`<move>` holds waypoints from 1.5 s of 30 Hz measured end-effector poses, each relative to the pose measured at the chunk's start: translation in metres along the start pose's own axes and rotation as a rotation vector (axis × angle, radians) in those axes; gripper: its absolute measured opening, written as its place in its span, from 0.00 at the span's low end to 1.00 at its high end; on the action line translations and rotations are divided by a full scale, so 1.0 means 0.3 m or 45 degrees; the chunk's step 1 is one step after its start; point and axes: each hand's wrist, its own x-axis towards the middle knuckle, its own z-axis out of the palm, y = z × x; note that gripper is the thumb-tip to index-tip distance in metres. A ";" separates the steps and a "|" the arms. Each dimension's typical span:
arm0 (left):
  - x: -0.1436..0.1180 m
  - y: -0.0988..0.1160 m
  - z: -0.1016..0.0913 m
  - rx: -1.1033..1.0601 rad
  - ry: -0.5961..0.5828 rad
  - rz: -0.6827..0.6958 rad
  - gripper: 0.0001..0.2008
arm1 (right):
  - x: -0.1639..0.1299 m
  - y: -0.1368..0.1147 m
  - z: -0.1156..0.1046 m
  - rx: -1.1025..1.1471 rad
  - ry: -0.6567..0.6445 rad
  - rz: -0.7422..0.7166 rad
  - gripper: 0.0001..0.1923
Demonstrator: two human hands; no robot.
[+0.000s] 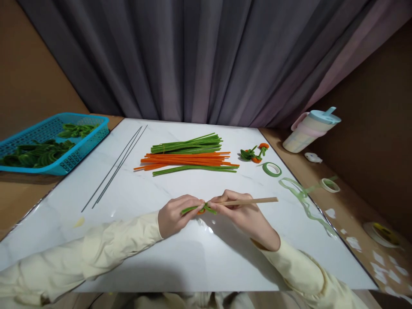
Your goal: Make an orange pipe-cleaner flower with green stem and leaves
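Cream sleeves (96,253) lead to both hands over the white desk (199,266), left hand (175,214) pinching a green pipe cleaner (193,209), right hand (247,216) gripping a wooden stick (257,201) against it.

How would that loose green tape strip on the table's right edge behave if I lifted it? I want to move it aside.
The green tape strip lies in limp curls, so it is probably floppy and very light. Being tape, it may cling to the white tabletop or to itself.
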 end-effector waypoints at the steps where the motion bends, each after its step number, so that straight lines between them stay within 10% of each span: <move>1: 0.003 0.003 -0.001 -0.028 0.013 -0.025 0.10 | 0.003 -0.002 -0.010 0.005 -0.014 0.025 0.10; 12: 0.026 0.018 -0.016 -0.294 0.033 -0.497 0.10 | 0.018 -0.011 -0.066 0.075 0.087 -0.132 0.17; 19: 0.033 0.022 -0.016 -0.401 0.026 -0.518 0.10 | 0.019 0.037 -0.032 -0.183 -0.133 -0.597 0.06; 28: 0.050 0.039 -0.021 -0.571 -0.077 -0.645 0.11 | 0.016 0.067 -0.003 -0.149 -0.194 -0.644 0.05; 45: 0.055 0.051 -0.020 -0.587 -0.120 -0.752 0.11 | -0.024 0.098 0.063 -0.624 0.143 -0.907 0.08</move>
